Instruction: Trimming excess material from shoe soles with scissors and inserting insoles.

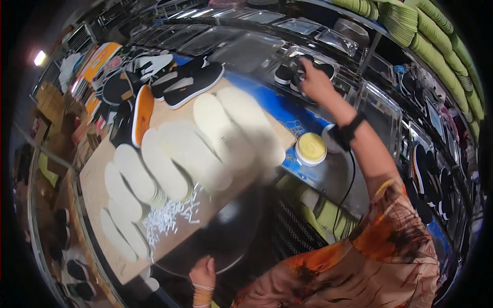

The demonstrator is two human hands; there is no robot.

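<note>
My right hand [317,82] reaches to the far right, its fingers closed on a black shoe [299,75] with a white sole. Other black shoes [283,75] sit beside it on a clear tray [336,66]. Low in the middle, close to my body, my left hand [203,272] is curled into a fist, and nothing shows in it. It is beside a dark round surface [215,241]. Ahead of it, a tan board [110,241] bears rows of off-white insoles [136,172] and a heap of small white strips [169,215].
A tub of yellow paste [311,148] stands right of the board on a blue-and-grey surface [262,100]. Finished black shoes [195,84] lie at the board's back edge. Clear trays [246,51] line the rack behind. Green insole stacks [426,36] fill the upper right shelf.
</note>
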